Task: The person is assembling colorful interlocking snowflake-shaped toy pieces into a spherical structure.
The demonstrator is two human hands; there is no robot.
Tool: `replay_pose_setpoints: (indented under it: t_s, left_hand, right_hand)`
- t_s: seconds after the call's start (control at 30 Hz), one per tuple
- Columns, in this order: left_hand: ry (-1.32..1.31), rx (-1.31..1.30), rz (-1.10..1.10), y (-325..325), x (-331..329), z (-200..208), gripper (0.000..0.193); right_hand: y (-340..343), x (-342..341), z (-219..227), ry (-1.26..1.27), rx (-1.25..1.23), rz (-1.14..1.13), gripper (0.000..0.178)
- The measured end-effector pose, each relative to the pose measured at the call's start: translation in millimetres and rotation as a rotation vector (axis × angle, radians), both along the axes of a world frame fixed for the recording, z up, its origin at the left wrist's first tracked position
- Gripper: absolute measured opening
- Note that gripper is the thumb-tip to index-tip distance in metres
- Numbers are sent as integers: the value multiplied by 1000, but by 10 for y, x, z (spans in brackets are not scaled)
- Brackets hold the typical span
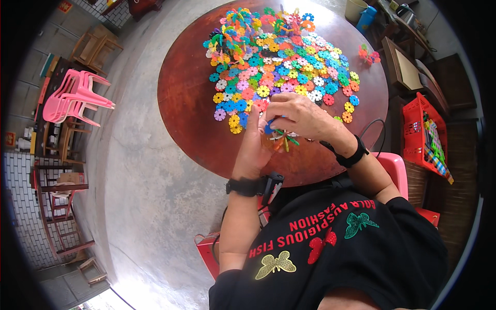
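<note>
Above the near part of the round table, my two hands meet over a small cluster of interlocking plastic flower discs (283,140). My left hand (253,144) is closed on this cluster from the left, and several green, orange and white pieces stick out of it. From the right, my right hand (302,118) pinches a blue flower disc (268,127) against the cluster. How far the blue disc is slotted in is hidden by my fingers. Just beyond my hands, many loose flower discs (287,80) in mixed colours are spread over the tabletop.
Built-up disc clusters (232,41) stand at the far side of the brown round table (191,98); a smaller pink one (368,56) is near its right edge. A red crate (413,129) stands at right. Pink chairs (77,95) are stacked at left.
</note>
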State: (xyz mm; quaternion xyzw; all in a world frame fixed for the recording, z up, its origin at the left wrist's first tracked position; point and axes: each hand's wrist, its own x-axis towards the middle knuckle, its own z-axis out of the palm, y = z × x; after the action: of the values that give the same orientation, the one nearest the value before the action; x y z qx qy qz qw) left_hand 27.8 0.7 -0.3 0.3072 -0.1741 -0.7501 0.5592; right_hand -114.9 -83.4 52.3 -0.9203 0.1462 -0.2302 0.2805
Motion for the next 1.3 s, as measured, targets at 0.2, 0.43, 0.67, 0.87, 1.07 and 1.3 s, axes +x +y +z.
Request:
replay_pose_setpoints:
  t_s: [0.2, 0.43, 0.67, 0.87, 1.07, 1.3]
  left_hand:
    - [51, -51, 215, 63, -59, 105, 47]
    - [23, -226, 275, -2, -143, -15, 28]
    - [-182, -277, 267, -30, -89, 44, 23]
    - [-349, -140, 357, 17, -61, -74, 27]
    - [-241, -158, 301, 15, -57, -41, 33]
    - [-473, -174, 253, -25, -109, -9, 35]
  right_hand:
    - [-61, -67, 88, -152, 127, -330, 13]
    - [1, -2, -76, -94, 49, -253, 12]
    - [-167, -90, -366, -448, 459, -354, 16]
    - [-738, -1060, 807, -1147, 32, -655, 15]
    - [-576, -768, 30, -217, 76, -601, 11]
    - [-320, -248, -176, 55, -15, -468, 28]
